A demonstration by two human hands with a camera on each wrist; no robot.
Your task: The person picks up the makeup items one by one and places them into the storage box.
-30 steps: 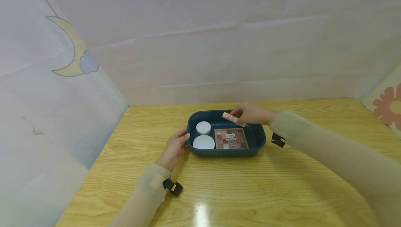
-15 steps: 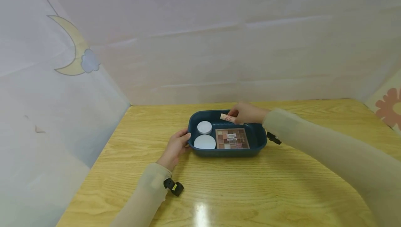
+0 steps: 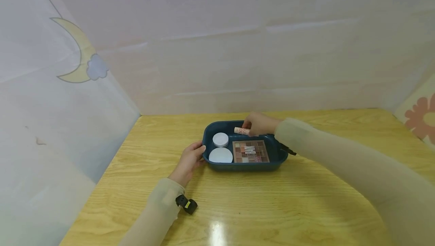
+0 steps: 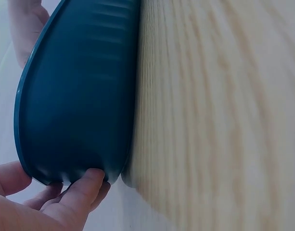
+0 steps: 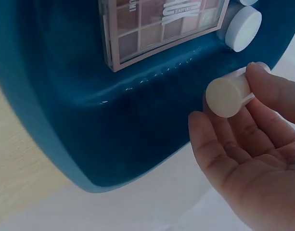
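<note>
In the head view a dark blue basin (image 3: 242, 166) sits on the wooden table. My left hand (image 3: 188, 161) holds its left end, thumb at the rim and fingers against the outer wall, as the left wrist view shows. My right hand (image 3: 259, 123) pinches a small cream tube with pink print (image 3: 241, 131) between thumb and fingers, inside the far side of the basin. Seen from the right wrist, the tube's round cream end (image 5: 224, 98) faces the camera. An eyeshadow palette (image 3: 250, 151) lies in the basin, beside a smaller white round container (image 3: 220, 139) and a larger one (image 3: 221, 155).
The wooden table (image 3: 258, 208) extends around the basin, reaching a pale cloth backdrop (image 3: 217, 68) behind it. Each wrist wears a dark strap device, such as the left wrist's black camera (image 3: 187, 204). The basin's right end stands under the right forearm.
My right hand has moved left and slightly down with the tube, which now lies more level along the basin's far side. The left hand keeps its place on the basin.
</note>
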